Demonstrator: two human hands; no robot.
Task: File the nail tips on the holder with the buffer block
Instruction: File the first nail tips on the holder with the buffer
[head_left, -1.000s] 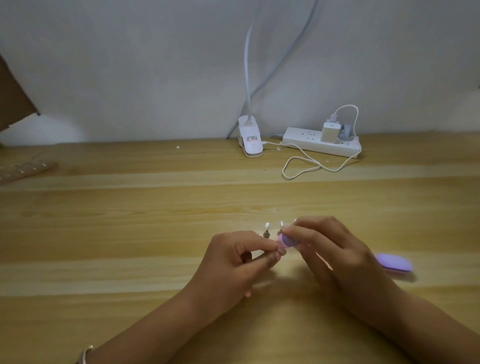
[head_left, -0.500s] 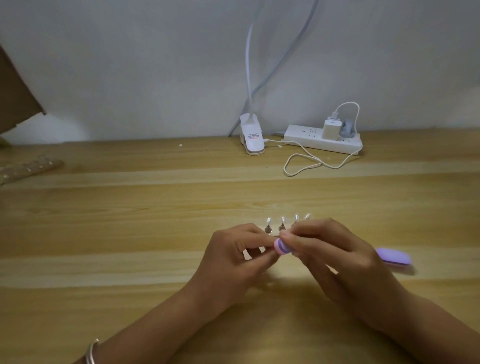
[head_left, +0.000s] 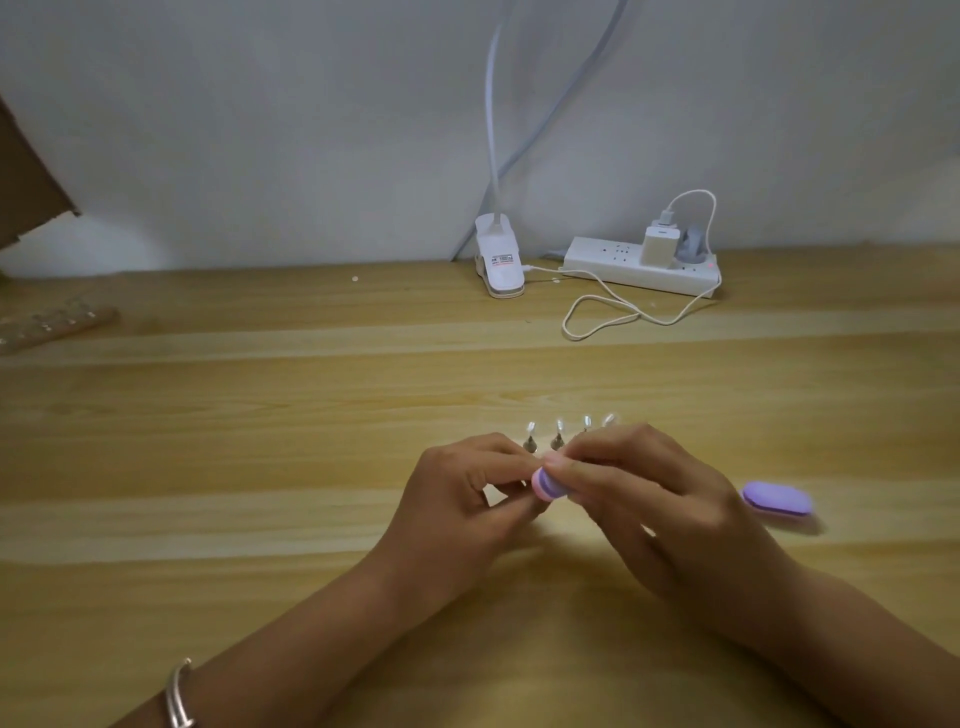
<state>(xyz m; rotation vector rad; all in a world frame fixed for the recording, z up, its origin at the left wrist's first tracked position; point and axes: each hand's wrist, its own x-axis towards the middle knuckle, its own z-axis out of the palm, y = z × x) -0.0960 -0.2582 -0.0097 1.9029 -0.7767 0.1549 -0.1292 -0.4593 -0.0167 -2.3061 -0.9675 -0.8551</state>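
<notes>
Four nail tips (head_left: 559, 426) stand on the holder (head_left: 530, 445)

The pale wooden counter (head_left: 260, 467) carries a white lamp clip (head_left: 498, 265) and a power strip (head_left: 623, 267) by the back wall, with a looped cable (head_left: 602, 317) before them. A purple case (head_left: 777, 499) lies at the right and a blurred strip (head_left: 52, 325) far left. A row of nail tips (head_left: 558, 428) stands mid-counter, its base hidden.

Wooden table (head_left: 260, 467): white clip lamp (head_left: 497, 260), power strip (head_left: 613, 265), charger (head_left: 658, 245), white cable (head_left: 696, 192) at rear; purple oval case (head_left: 777, 499) right.
</notes>
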